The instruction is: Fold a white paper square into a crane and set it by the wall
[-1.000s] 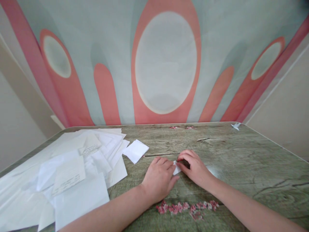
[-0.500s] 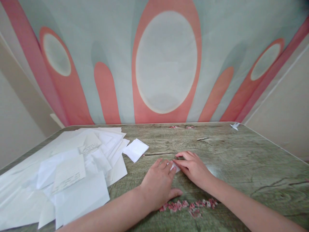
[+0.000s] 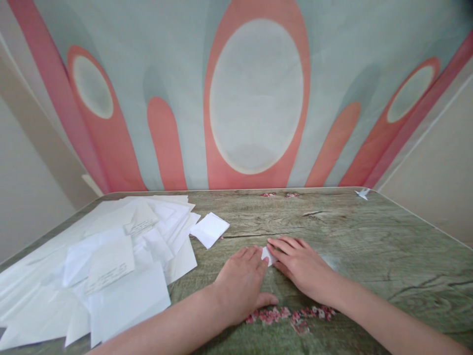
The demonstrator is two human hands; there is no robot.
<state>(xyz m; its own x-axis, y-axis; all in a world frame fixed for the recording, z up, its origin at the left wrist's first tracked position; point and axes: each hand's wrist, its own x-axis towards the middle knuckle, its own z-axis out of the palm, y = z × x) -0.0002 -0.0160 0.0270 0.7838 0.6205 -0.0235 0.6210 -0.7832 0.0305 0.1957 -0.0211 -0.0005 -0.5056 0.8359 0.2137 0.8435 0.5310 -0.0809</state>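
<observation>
A small folded piece of white paper (image 3: 268, 256) lies on the wood-patterned table between my two hands, partly hidden by fingers. My left hand (image 3: 244, 278) rests flat on its left side, fingers stretched forward and thumb spread toward me. From the right, my right hand (image 3: 299, 264) lies over the paper's other edge, its fingers extended and pressed down. Neither hand is curled around anything. Just beyond my left hand is a small stack of square white paper (image 3: 210, 230).
A spread pile of white sheets (image 3: 129, 301) covers the table's left side, some with handwriting. A small folded paper bird (image 3: 362, 193) sits at the far right corner. Pink flower prints (image 3: 273, 315) mark the tabletop (image 3: 388, 256). A patterned backdrop (image 3: 254, 98) hangs behind the far edge.
My right hand has flattened, its fingers moving slightly nearer to me. More of the small paper shows between the hands. My left hand stays nearly in place.
</observation>
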